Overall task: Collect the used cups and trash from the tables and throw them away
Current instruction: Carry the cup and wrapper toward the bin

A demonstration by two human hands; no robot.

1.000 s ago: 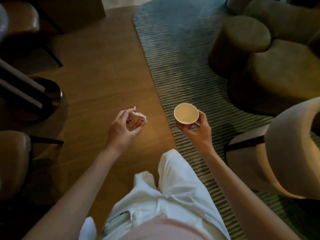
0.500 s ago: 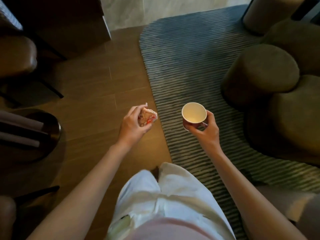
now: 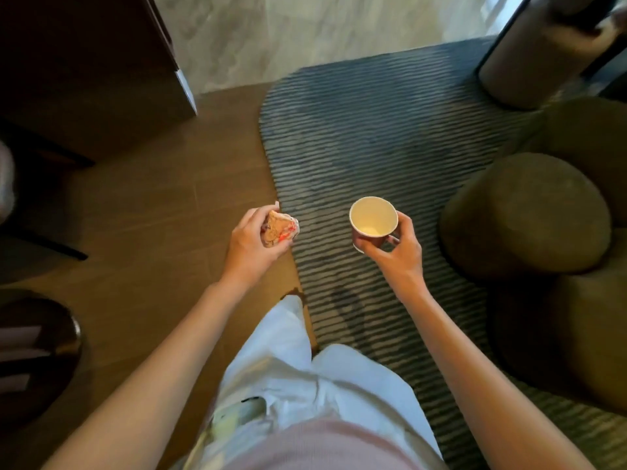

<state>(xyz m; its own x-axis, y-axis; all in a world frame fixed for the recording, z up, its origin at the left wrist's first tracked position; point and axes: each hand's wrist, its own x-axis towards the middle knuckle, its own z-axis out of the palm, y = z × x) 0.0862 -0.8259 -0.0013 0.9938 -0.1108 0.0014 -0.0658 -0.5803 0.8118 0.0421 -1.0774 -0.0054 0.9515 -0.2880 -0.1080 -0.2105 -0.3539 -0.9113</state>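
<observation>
Left hand (image 3: pixel 249 247) curled round crumpled wrapper (image 3: pixel 280 228); right hand (image 3: pixel 395 251) gripping paper cup (image 3: pixel 372 218), above striped rug (image 3: pixel 373 137) edge.

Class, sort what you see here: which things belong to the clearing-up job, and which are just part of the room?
Belong to the job:
paper cup, held in the right hand
crumpled wrapper, held in the left hand

Just part of the room:
striped rug
round pouf
wooden floor
</observation>
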